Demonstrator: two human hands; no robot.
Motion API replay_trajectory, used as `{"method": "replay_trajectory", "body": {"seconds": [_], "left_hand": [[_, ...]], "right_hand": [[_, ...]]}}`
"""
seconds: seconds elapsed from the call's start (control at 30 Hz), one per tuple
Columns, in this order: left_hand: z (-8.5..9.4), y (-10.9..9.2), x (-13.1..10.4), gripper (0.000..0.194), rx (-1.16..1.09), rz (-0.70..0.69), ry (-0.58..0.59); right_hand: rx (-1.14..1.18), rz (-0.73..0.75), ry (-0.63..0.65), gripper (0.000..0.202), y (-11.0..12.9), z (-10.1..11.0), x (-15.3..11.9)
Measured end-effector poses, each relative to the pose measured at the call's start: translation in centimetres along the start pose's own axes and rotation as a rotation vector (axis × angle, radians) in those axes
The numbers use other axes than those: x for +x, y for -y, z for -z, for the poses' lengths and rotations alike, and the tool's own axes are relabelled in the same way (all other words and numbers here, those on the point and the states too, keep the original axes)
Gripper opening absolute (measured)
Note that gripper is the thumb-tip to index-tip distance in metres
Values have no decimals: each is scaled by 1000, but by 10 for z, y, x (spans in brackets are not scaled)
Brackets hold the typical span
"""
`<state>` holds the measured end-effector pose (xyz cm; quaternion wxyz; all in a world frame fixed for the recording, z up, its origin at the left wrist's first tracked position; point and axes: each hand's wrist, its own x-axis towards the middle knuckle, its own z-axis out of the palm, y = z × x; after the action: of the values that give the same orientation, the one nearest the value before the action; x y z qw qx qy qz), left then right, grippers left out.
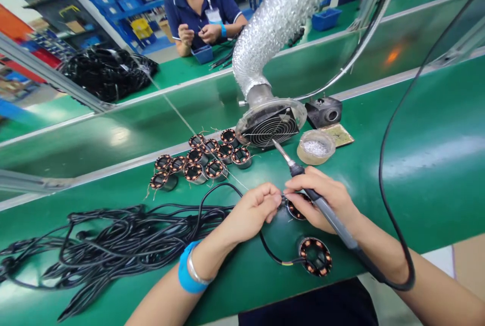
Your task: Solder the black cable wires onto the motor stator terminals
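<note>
My right hand [326,197] is closed around a soldering iron [326,210], its tip pointing up and away. The thumb and forefinger of that hand also reach toward my left hand [257,208], which is closed in a pinch; what lies between its fingertips is too small to make out. A thin wire [178,111] slants down from the upper left to behind my left hand. Partly hidden by my right fingers is a stator [297,207] with copper windings. Nearer to me lies another stator [315,256], joined to a black cable [269,251].
Several stators [195,172] stand grouped at the back, beside a fume extractor hood [273,126] on a foil duct [265,28]. A small bowl [316,146] and soldering stand [324,112] sit right of it. Black cables [132,245] cover the left. A co-worker [204,12] sits opposite.
</note>
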<state>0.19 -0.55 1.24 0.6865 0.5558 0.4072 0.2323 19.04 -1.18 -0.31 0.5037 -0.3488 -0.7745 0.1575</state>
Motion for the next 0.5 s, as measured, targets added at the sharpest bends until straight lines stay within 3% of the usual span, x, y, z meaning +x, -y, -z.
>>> {"method": "replay_trajectory", "body": {"seconds": [0.17,0.37,0.5], "left_hand": [[-5,7,4,26,-34,-1,-143],[-3,7,7,22,20,4,-232],[-1,8,10,20,1,-4,-269]], "right_hand": [[-43,10,-41,25,2,1,-3],[-29,-36,-159,48,13,23,-12],[-22,-37,-251,36,19,30,-18]]}}
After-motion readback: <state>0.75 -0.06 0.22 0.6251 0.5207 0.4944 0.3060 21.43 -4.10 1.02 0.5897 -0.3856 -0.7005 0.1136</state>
